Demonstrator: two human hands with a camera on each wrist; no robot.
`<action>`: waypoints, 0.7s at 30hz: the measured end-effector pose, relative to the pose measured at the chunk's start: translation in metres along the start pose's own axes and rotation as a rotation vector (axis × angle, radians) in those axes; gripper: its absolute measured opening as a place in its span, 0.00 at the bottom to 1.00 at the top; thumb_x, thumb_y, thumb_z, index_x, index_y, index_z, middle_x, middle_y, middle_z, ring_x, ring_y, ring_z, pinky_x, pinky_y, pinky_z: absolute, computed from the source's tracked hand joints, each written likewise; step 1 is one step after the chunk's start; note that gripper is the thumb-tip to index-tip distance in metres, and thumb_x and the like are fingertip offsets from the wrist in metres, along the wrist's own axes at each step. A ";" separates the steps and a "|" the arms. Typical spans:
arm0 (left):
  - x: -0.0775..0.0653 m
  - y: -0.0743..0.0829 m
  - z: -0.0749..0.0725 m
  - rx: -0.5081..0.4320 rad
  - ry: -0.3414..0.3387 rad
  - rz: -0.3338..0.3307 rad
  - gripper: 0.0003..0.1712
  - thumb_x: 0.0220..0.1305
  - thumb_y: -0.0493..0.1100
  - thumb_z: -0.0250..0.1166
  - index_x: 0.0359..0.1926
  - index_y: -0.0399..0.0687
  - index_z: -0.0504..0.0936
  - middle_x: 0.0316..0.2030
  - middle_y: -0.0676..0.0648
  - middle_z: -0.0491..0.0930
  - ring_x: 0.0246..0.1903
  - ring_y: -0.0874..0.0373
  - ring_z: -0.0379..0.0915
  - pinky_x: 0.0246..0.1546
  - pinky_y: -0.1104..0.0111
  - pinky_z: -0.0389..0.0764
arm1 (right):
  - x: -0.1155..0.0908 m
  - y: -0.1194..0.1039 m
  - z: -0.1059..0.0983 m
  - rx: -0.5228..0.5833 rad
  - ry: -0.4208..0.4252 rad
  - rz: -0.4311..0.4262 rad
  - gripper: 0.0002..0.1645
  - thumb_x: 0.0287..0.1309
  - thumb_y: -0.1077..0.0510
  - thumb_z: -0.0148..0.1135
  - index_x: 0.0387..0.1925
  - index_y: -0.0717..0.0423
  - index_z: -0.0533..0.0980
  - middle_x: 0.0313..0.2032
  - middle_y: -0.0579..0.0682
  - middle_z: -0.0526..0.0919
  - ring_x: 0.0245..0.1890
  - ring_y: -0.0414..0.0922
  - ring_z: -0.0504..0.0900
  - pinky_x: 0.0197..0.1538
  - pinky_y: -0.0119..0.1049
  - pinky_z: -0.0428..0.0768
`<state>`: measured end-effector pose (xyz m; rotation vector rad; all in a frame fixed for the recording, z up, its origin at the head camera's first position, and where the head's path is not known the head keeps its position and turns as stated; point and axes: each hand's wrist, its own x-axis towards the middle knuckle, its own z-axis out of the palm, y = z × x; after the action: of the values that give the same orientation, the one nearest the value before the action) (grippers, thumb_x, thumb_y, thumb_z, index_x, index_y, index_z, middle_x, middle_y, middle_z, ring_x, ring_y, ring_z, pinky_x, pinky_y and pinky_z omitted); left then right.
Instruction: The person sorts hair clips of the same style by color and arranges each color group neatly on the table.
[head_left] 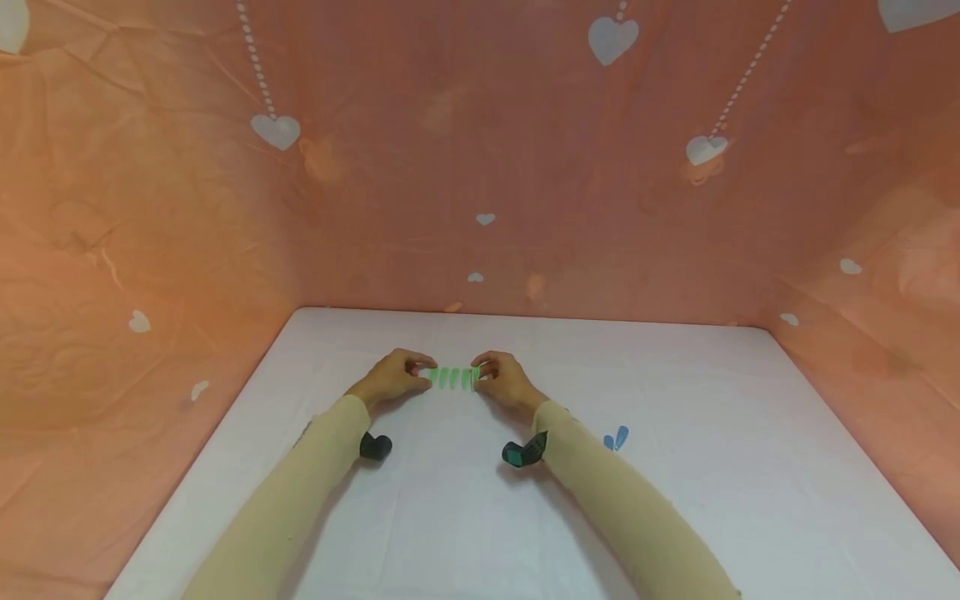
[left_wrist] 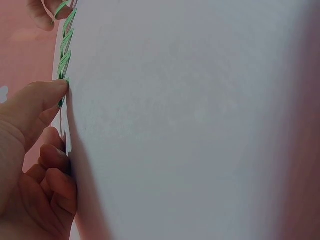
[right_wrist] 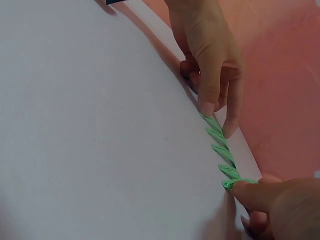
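Several slim green paper teardrops [head_left: 453, 378], coiled like quilling pieces, lie side by side in a row on the white table. At the row's left end my left hand [head_left: 393, 375] pinches the outermost green teardrop [right_wrist: 210, 120] lengthwise between thumb and index finger. The opposite end piece, a green teardrop [right_wrist: 228, 184] set at a different angle from its neighbours, sits between the thumb and finger of my right hand [head_left: 512, 383]. In the left wrist view my left thumb [left_wrist: 47, 92] touches the near tip of its piece. Both hands partly cover the pieces they hold.
Two blue teardrop pieces [head_left: 617, 438] lie on the white table [head_left: 712, 400], to the right of my right forearm. Orange cloth [head_left: 525, 167] with pale hearts hangs behind and at both sides. Dark wrist cameras [head_left: 525, 451] jut inward from both sleeves.
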<state>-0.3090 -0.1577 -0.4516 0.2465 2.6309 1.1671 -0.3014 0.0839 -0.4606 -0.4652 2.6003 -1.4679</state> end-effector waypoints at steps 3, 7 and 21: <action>-0.001 0.000 0.000 -0.002 -0.003 0.001 0.23 0.64 0.40 0.69 0.60 0.47 0.82 0.32 0.51 0.70 0.39 0.56 0.66 0.47 0.61 0.65 | 0.000 0.001 0.000 -0.019 -0.003 0.018 0.18 0.59 0.70 0.67 0.52 0.66 0.79 0.44 0.60 0.83 0.33 0.40 0.71 0.37 0.28 0.70; 0.000 0.000 0.000 -0.008 -0.006 0.009 0.23 0.64 0.40 0.68 0.61 0.46 0.82 0.31 0.51 0.70 0.38 0.57 0.66 0.45 0.62 0.66 | -0.001 0.000 0.000 -0.023 -0.007 0.037 0.19 0.60 0.69 0.66 0.54 0.65 0.79 0.46 0.59 0.82 0.34 0.42 0.71 0.38 0.29 0.70; -0.002 0.000 0.001 -0.008 0.002 0.003 0.23 0.64 0.40 0.69 0.60 0.46 0.82 0.31 0.51 0.70 0.38 0.57 0.66 0.46 0.61 0.65 | -0.001 -0.004 -0.001 -0.110 -0.005 0.058 0.19 0.61 0.67 0.66 0.54 0.62 0.81 0.51 0.59 0.83 0.42 0.45 0.74 0.47 0.35 0.73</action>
<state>-0.3068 -0.1570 -0.4518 0.2483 2.6276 1.1798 -0.2995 0.0834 -0.4570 -0.4008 2.6767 -1.3098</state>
